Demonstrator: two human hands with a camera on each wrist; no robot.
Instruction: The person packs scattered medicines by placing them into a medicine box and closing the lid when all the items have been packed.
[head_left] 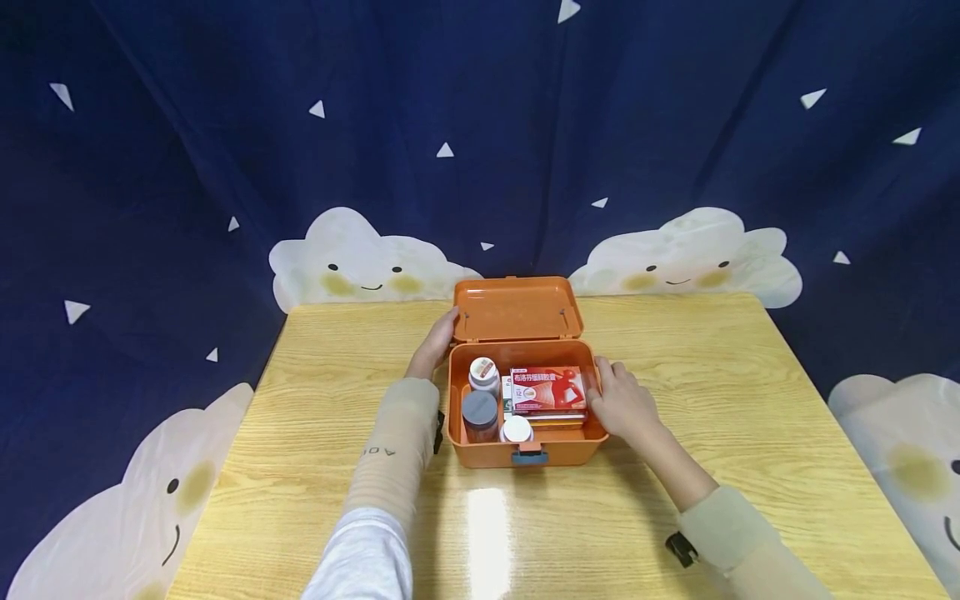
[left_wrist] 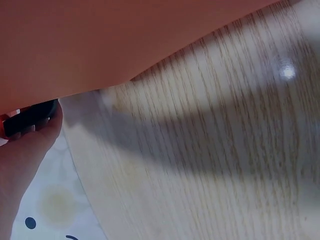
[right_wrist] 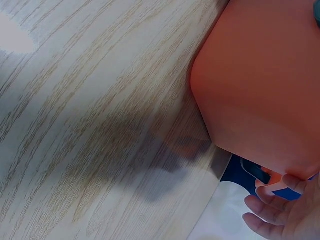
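An orange plastic storage box (head_left: 468, 454) stands on the table with its hinged lid (head_left: 517, 308) swung back. My left hand (head_left: 433, 346) lies along the box's left side, fingers extended to the lid's left edge. At the right rim is my right hand (head_left: 624, 402), its thumb side touching the box; the right wrist view shows its fingers (right_wrist: 267, 212) loosely spread. Inside are a red medicine box (head_left: 547, 389) atop other cartons, a white bottle with a printed cap (head_left: 484, 375), a grey-lidded jar (head_left: 480, 410) and a white-capped bottle (head_left: 517, 429).
A blue-grey latch (head_left: 529, 458) sits on the box's front. The light wooden table (head_left: 315, 500) extends to both sides. Behind it hangs a dark blue curtain (head_left: 480, 75) with white triangles and smiling clouds.
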